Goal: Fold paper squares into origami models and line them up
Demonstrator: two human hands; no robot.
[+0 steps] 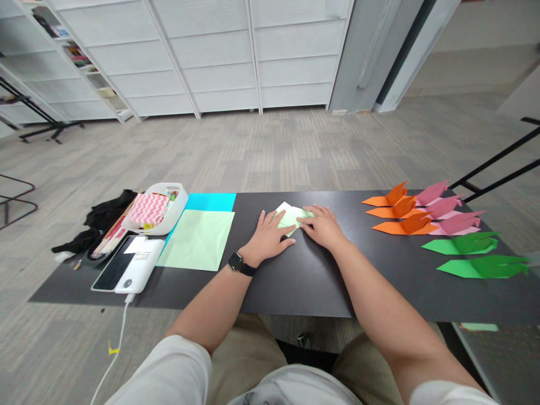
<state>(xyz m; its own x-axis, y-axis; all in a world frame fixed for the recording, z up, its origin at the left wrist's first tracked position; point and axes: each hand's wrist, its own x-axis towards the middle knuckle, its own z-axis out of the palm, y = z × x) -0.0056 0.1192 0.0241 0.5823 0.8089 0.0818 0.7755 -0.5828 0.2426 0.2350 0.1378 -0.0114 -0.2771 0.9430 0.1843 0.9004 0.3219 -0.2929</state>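
A partly folded pale green paper lies on the black table in front of me. My left hand, with a dark watch on its wrist, lies flat with fingers spread on the paper's left part. My right hand presses down on the paper's right part, fingers together and flat. Neither hand lifts the paper.
A flat pale green sheet lies over a cyan sheet to the left. Further left are a white basket with patterned paper, a phone, a white power bank and black cloth. Folded orange, pink and green paper shapes lie right.
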